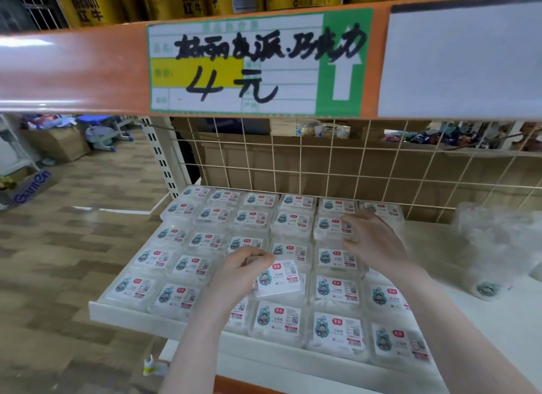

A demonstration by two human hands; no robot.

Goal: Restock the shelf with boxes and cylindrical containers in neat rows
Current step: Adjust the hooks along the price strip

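Note:
Several clear plastic boxes with white labels (pixel 205 241) lie in neat rows on the white shelf (pixel 135 313). My left hand (pixel 243 272) grips one such box (pixel 280 277), tilted slightly, just above the middle rows. My right hand (pixel 372 241) is blurred, with fingers spread and fairly straight, hovering over or touching the boxes in the back right rows (pixel 334 226). It holds nothing.
An orange shelf beam (pixel 73 71) with a handwritten price tag (pixel 249 65) hangs close overhead. A wire grid back panel (pixel 322 165) closes the shelf's rear. Crumpled clear plastic wrap (pixel 495 247) lies on the shelf's right part. Wood-pattern floor and cardboard boxes are at left.

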